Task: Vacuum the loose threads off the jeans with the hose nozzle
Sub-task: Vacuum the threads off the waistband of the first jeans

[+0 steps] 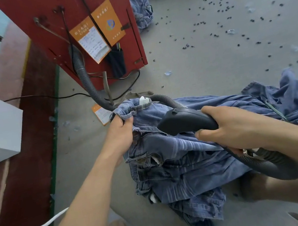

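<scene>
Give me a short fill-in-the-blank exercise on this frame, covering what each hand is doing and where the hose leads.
1. The left hand grips the jeans at the ____.
2. The right hand holds the black ____ against the denim.
3. The ribbed hose runs up to a ____ cabinet.
4. The cards pinned on that cabinet are ____.

Missing words: waistband; nozzle; red; orange

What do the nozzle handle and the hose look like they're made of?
Nozzle handle: looks like matte black moulded plastic, smooth with a soft sheen, gripped by the right hand. Hose: dark grey ribbed tube, probably flexible plastic, judging by its corrugations and easy bends.
</scene>
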Tool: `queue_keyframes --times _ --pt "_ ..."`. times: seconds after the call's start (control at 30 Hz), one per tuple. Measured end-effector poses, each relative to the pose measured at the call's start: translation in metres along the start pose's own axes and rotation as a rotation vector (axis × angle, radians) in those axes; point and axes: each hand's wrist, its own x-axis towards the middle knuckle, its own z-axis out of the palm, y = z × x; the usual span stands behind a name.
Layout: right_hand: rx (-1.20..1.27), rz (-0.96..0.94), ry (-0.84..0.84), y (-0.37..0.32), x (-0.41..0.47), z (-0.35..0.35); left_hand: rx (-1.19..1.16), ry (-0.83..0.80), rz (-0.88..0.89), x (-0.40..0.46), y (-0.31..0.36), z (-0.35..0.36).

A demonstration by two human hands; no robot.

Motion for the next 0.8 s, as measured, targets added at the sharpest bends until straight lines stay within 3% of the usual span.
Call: queue_keyframes --times 0.1,0.23,0.4,0.57,0.6,0.8 --pt "0.072 0.029 -0.011 0.005 0.001 0.006 -0.197 -0.004 -0.126 0.001 -0.005 0.0" --pt "0.423 0.136 -0.06 0.001 0.016 0.03 -0.467 -0.013 -0.271 -0.001 -0.01 0.001" --pt "0.876 0.348 0.165 0.017 0.024 0.016 -0.586 0.011 -0.333 -0.001 -0.018 0.001" --pt "0.867 0.321 -0.182 0.002 0.007 0.041 -0.649 -0.015 -0.36 0.001 -0.014 0.006" --pt "0.856 0.345 -0.187 -0.003 0.013 0.049 -0.66 -0.01 -0.369 0.001 -0.013 0.006" --pt "0.998 0.501 0.168 0.024 0.041 0.041 -0.658 -0.066 -0.451 -0.003 -0.014 0.008"
